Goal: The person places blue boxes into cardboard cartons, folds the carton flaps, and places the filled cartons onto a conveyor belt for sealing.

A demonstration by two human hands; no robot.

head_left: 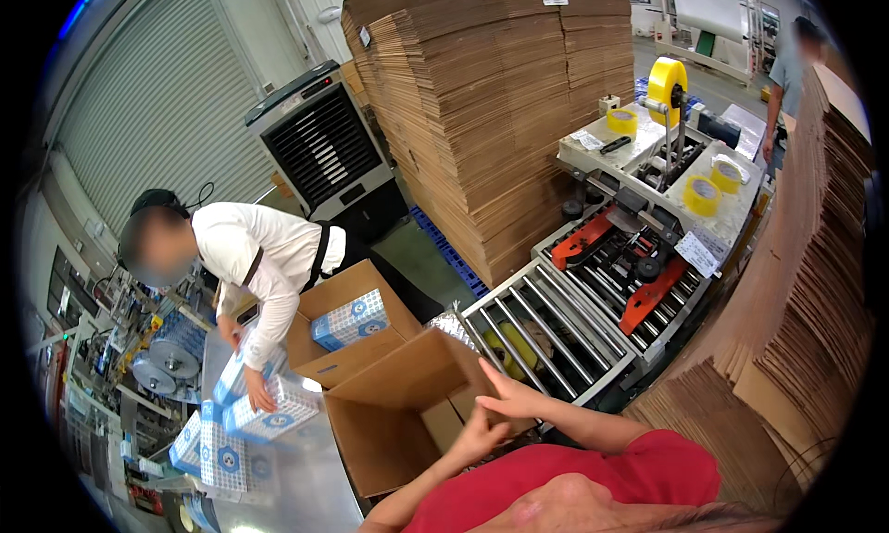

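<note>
Head view: on the left, blue-and-white packs [224, 454] are handled by a co-worker [269, 241] at the metal table [310, 482]. Right of them, near, an open carton [370, 440] is placed; by its right flap [463, 359] the left hand [477, 438] is held, fingers partly curled, though whether they pinch cannot be told, then the right hand [514, 399], fingers apart. Farther right, a roller conveyor [546, 334] is seen.

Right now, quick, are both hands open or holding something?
Left hand: half curled by the open box, grip unclear.
Right hand: open, at the box's edge.
</note>
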